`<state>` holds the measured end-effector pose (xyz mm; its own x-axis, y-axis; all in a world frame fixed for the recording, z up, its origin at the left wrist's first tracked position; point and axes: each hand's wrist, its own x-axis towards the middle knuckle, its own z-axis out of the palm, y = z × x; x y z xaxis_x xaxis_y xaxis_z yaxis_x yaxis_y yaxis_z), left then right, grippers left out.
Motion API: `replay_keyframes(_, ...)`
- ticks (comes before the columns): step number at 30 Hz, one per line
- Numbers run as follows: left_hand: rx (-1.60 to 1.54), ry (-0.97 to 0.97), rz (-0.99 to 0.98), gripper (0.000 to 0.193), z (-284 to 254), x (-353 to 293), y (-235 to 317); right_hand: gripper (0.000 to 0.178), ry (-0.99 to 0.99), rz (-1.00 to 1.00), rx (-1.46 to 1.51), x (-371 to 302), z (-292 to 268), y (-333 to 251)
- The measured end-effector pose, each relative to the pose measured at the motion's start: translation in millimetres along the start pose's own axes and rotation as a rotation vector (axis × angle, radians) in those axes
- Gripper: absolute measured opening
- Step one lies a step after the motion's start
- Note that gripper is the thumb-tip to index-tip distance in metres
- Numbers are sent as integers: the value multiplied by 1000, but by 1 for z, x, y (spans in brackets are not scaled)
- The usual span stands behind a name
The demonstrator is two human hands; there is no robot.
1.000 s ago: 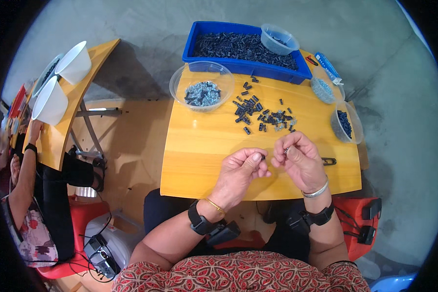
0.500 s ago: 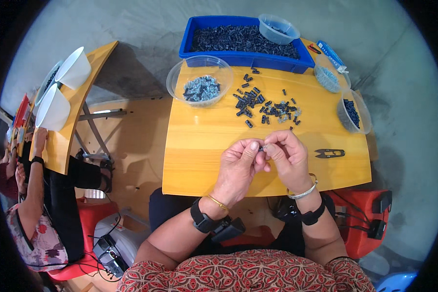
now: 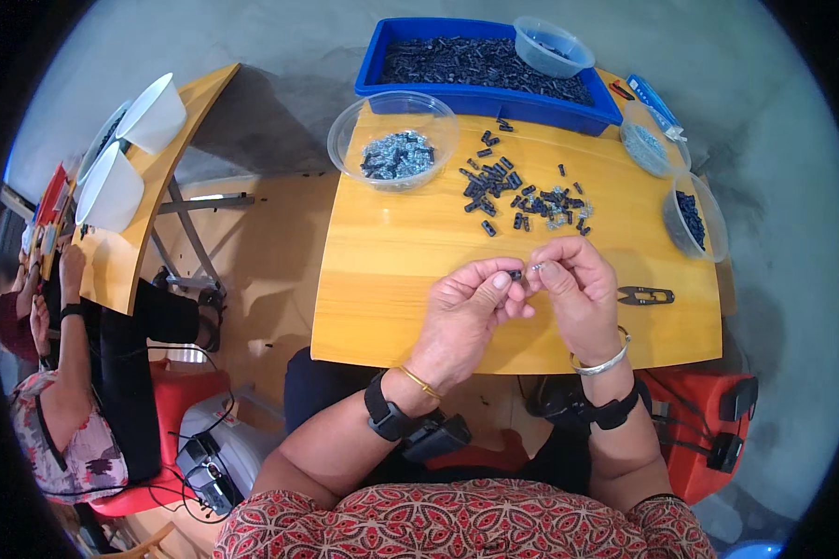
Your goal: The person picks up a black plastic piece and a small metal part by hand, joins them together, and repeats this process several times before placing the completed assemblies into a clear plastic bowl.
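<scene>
While the head view half a second ago shows the fingertips of both hands meeting over one spot, now a narrow gap parts them. The left hand (image 3: 475, 296) is closed to a pinch, thumb against forefinger, on one small black oblong piece (image 3: 515, 275); the right hand (image 3: 576, 279), also pinched nearly together, has one tiny pale, clear-looking piece (image 3: 537, 267) at its fingertips. Both pieces are held above the near half of the yellow wood-grain bench (image 3: 391, 307), just beside each other; whether they touch is too small to tell. The bowls and tray have kept their places on the bench.

Counted, there is one pair of black metal thread snips (image 3: 646, 296), lying just right of the right hand, and one deep blue rectangular plastic tray (image 3: 531, 109) full of black pieces at the far edge. Round clear plastic bowls number four: one at the far left (image 3: 343, 144), one inside the tray (image 3: 548, 65), two along the right side (image 3: 676, 158). Loose black oblong pieces (image 3: 499, 182) lie in one cluster beyond the hands, overlapping too much to count exactly, with some clear bits (image 3: 559, 220) at its right end. Two white plastic tubs (image 3: 154, 116) stand on another bench at left.
</scene>
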<state>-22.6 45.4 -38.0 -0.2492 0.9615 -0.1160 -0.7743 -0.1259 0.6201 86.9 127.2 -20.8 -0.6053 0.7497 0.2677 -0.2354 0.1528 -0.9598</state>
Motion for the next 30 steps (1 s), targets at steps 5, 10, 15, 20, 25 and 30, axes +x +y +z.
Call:
replay_keyframes(5, -41, -39, 20, 20, -3, -1, -1, 5, 15, -2, 83, -1, 1, 5)
replay_keyframes(10, -37, -35, -2, 21, -2, -1, 1, 6, 20, -20, -30, -4, 5, 2)
replay_keyframes(15, -49, -27, 13, 21, -2, -2, -1, 7, 48, -45, -84, -5, 10, 3)
replay_keyframes(20, -23, -33, 6, 21, -3, -2, -1, 6, 77, -55, -135, -6, 11, 4)
replay_keyframes(25, -4, -15, 10, 21, -2, -3, 0, 6, 73, -113, -224, -6, 11, 3)
replay_keyframes(30, 28, 27, 30, 21, 0, -4, -1, 7, 73, -157, -310, -6, 14, 0)
